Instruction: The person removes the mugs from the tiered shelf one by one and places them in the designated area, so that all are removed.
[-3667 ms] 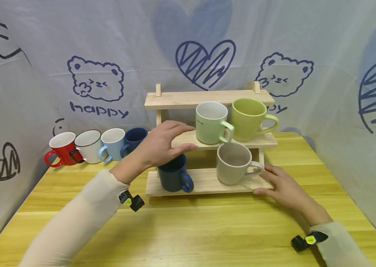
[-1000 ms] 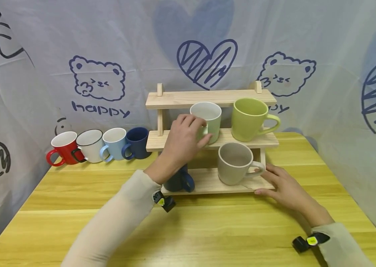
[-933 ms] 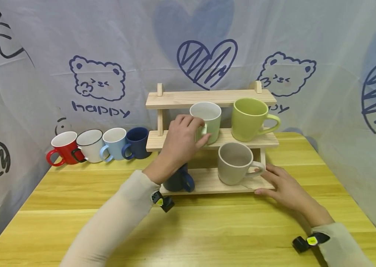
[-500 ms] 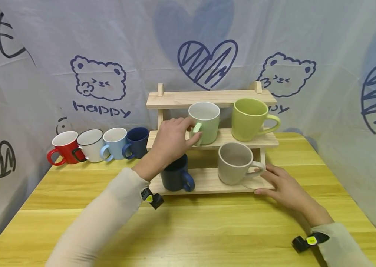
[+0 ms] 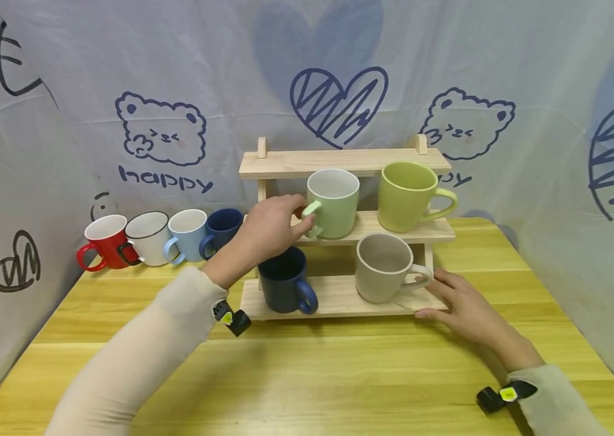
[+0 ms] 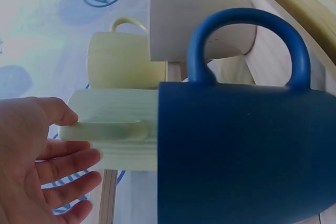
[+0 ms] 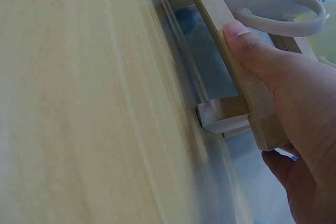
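Observation:
My left hand [image 5: 271, 227] pinches the handle of a ribbed mint-green mug [image 5: 336, 209] between thumb and index finger. The other fingers are spread below the handle in the left wrist view. That mug stands upright on the middle tier of a three-tier wooden display shelf [image 5: 334, 298], its handle pointing left. Beside it is a yellow-green mug [image 5: 404, 200] with its handle to the right. On the bottom tier stand a dark blue mug [image 5: 281, 287], large in the left wrist view, and a beige mug [image 5: 380, 275]. My right hand [image 5: 467, 309] grips the bottom tier's right end, thumb on the board's front.
Left of the shelf, a red mug [image 5: 108, 242], a white mug with a black rim [image 5: 149, 245], a light blue mug [image 5: 189, 239] and a navy mug [image 5: 224, 227] stand in a row on the wooden table [image 5: 312, 375]. A printed curtain [image 5: 220, 79] hangs behind.
The mint-green mug has been turned so its handle swings from the right round to the left, and it sits slightly further left. My left hand came onto the handle. My right hand stayed put.

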### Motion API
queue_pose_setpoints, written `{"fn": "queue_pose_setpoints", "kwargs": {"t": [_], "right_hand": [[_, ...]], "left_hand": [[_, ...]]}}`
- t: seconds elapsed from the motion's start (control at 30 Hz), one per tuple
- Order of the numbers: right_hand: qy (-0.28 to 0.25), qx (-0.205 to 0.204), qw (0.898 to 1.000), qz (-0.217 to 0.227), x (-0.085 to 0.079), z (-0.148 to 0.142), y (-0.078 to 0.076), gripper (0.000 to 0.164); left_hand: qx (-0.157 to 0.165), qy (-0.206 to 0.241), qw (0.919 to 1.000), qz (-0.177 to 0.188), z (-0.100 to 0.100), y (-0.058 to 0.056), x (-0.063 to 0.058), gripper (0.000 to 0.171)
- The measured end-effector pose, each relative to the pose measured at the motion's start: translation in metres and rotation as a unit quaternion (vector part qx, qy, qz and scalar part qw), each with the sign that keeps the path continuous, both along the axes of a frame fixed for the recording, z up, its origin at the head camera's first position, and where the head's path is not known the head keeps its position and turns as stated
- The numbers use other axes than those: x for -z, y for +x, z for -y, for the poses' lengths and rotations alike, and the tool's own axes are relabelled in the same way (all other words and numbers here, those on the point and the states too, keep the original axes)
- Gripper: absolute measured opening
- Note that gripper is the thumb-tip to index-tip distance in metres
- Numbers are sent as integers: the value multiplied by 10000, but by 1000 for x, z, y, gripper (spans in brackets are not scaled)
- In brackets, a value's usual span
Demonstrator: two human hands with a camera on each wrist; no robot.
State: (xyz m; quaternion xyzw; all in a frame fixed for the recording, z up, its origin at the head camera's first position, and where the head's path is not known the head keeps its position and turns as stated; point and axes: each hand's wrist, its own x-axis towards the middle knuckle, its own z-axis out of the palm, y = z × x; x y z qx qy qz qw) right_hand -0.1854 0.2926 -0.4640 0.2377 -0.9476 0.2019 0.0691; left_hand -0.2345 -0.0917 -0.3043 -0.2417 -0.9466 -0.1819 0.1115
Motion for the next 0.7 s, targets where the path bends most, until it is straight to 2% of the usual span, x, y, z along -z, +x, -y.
{"fn": "queue_pose_setpoints", "kwargs": {"t": [0.13,0.27,0.37,0.43,0.47,0.53,0.7], "right_hand": [[9,-8,10000,-2,1,0,-1,72],[9,-22,10000,12,1,0,-1,72],[3,-50,10000,-17,1,0,-1,71],[2,-54,10000,-28,0,0,-1,71],[3,-49,10000,-25,0,-1,-1,71],[4,-40,10000,-38,1,-1,-1,71],[-5,-20,10000,-48,3,-1,-1,73]], "left_hand": [[-34,346,9981,505,7,-3,-1,24],[-57,648,9944,836,14,-6,-1,29],[-18,1078,9880,1106,17,-9,1,29],[28,1514,9794,1333,19,-10,2,28],[53,1785,9727,1484,19,-10,3,28],[114,2405,9533,1824,18,-9,4,27],[39,3903,8822,2633,17,-8,9,29]]}}
